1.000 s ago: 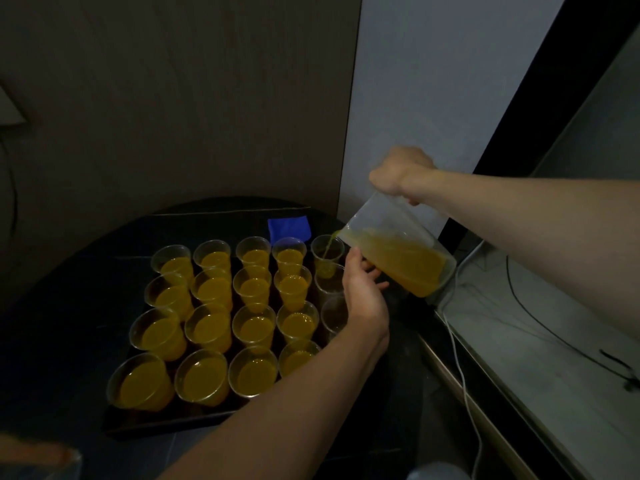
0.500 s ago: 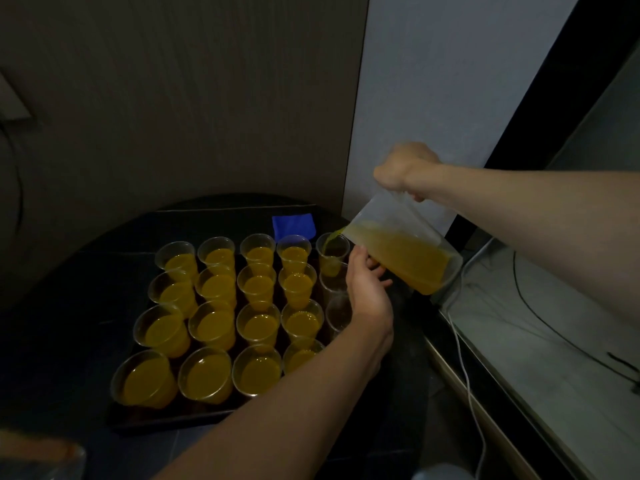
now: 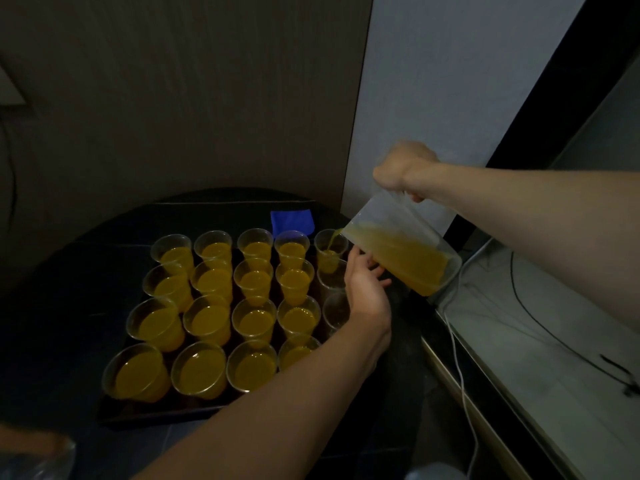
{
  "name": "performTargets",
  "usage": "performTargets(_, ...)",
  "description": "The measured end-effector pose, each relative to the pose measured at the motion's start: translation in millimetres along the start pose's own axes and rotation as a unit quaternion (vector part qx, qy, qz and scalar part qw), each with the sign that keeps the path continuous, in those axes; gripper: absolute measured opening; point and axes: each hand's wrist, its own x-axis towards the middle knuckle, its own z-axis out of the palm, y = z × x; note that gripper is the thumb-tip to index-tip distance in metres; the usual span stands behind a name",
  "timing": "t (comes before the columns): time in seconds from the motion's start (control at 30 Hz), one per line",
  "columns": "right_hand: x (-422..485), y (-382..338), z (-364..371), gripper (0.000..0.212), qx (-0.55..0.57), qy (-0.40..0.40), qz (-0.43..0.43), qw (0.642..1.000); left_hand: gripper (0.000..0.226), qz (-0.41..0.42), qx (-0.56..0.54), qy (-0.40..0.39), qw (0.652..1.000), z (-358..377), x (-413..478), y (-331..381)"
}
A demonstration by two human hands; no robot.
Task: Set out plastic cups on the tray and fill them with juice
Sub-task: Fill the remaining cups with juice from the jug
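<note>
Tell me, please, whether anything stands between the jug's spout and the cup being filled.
Nothing visible does. Juice streams from the jug straight into the back right cup; the left hand sits beside that cup under the jug, clear of the stream.

- A dark tabletop (image 3: 86, 271) with a rounded far edge carries everything at left and centre; thin pale lines cross its surface.
- A dark rectangular tray (image 3: 166, 412) lies flat on it, its near rim showing below the front row of cups.
- Clear plastic cups (image 3: 204, 370) stand upright on the tray in close rows, most holding orange juice.
- A bright blue folded cloth (image 3: 291, 221) lies on the tabletop just behind the tray's far edge.
- A pale grey counter (image 3: 554, 393) runs along the right, beside the tabletop.
- A thin white cable (image 3: 460, 358) and a thin black cable (image 3: 540, 323) lie on that counter.
</note>
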Motion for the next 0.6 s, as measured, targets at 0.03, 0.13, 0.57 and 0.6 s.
performTargets(0.03,0.6,0.0,0.4,0.034,-0.001,0.0,0.0,1.0,0.044,0.001,-0.001,0.0,1.0,-0.4,1.0,0.3)
performTargets(0.13,1.5,1.3,0.1,0.032,0.005,-0.002,0.001,1.0,0.045,0.0,-0.001,-0.004,1.0,-0.4,1.2,1.7)
performTargets(0.57,-0.4,5.5,-3.2,0.028,0.021,-0.006,-0.002,1.0,0.048,-0.025,0.013,-0.002,1.0,0.5,5.0,4.3)
performTargets(0.6,-0.5,5.8,-2.7,0.027,0.02,-0.005,0.0,1.0,0.047,-0.024,0.014,-0.002,1.0,0.2,4.1,4.5)
